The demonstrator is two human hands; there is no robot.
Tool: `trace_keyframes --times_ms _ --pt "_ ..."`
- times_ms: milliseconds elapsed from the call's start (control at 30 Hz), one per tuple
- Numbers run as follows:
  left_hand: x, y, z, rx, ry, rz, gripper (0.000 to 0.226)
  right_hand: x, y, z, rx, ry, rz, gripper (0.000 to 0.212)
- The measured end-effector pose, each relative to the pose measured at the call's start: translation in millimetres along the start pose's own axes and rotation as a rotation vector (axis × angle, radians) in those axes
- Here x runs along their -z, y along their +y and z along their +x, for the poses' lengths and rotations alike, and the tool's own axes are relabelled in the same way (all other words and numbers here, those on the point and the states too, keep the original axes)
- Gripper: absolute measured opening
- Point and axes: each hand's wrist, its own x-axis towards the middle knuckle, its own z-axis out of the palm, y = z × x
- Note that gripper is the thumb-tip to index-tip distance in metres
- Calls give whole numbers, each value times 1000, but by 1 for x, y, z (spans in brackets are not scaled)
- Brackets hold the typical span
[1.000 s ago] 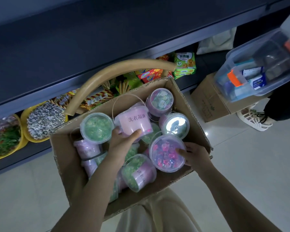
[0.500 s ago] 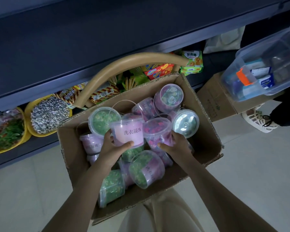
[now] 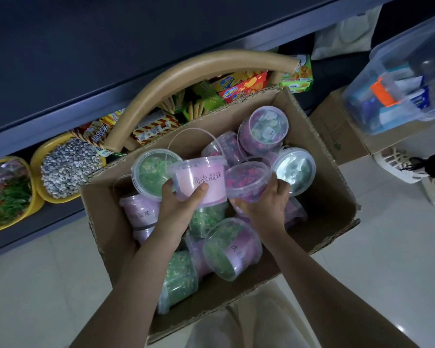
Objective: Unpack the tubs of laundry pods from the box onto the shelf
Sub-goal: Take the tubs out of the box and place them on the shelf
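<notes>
Your left hand (image 3: 180, 209) is closed round the pink-labelled tub (image 3: 201, 182) at the centre of the frame. The thumb lies across the front of the label and the fingers wrap the tub's left side. The tub sits directly above the hand, toward the top of the frame. Its label faces you, its lid end points to the top of the frame and its base to the bottom, so its long axis runs roughly up and down. A thin white handle (image 3: 191, 136) arcs above it.

Your right hand (image 3: 264, 204) grips the tub of pink and purple pods (image 3: 246, 180) from the lower right, with the fingers curled under and round its wall. This tub lies up and left of the hand, touching the pink-labelled one. It is tilted, with its clear lid turned up toward you.

Both tubs are over the open cardboard box (image 3: 324, 197), which fills the middle of the frame. More tubs lie in it:
- a green-filled tub (image 3: 152, 172), lid up, just left of your left hand
- a shiny-lidded tub (image 3: 295, 169) just right of your right hand
- one tub on its side (image 3: 232, 247) between your forearms, its lid toward the lower left

The dark shelf (image 3: 111, 59) spans the top of the frame. Below its edge you have snack packs (image 3: 244, 86), a tan basket handle (image 3: 186, 79) and a yellow bowl (image 3: 39, 194) at the left.
</notes>
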Motion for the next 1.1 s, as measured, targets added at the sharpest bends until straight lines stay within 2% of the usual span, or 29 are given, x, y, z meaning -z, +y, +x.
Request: trace_keyframes --times_ms 100,233,367,467,533,633,700,800,833,933,1100 --pt "2 -2 -1 7 -12 -16 62 3 2 6 -2 9 32 110" --pt "9 -3 -9 5 -1 -44 61 16 4 5 -46 -63 40 105" --pt "20 4 -29 7 34 -34 102 40 6 -7 -127 -155 252 92" --pt "31 20 -55 -44 21 -68 105 69 -2 -22 -147 -207 450 62" --pt "35 32 -73 -93 1 -107 101 95 -14 -32 -105 -233 524 51" --pt "36 52 -101 -180 2 -125 83 135 -32 -46 -5 -254 617 52" --pt "31 71 -125 -254 13 -146 71 162 -43 -54 74 -245 653 58" --pt "16 103 -171 -367 69 -169 81 212 -63 -70 193 -228 687 77" --pt "11 112 -186 -402 100 -185 78 230 -70 -76 236 -233 691 78" --pt "-7 139 -233 -510 184 -229 53 284 -84 -93 362 -261 683 62" --pt "-31 174 -310 -655 250 -327 49 367 -102 -128 543 -249 688 55"
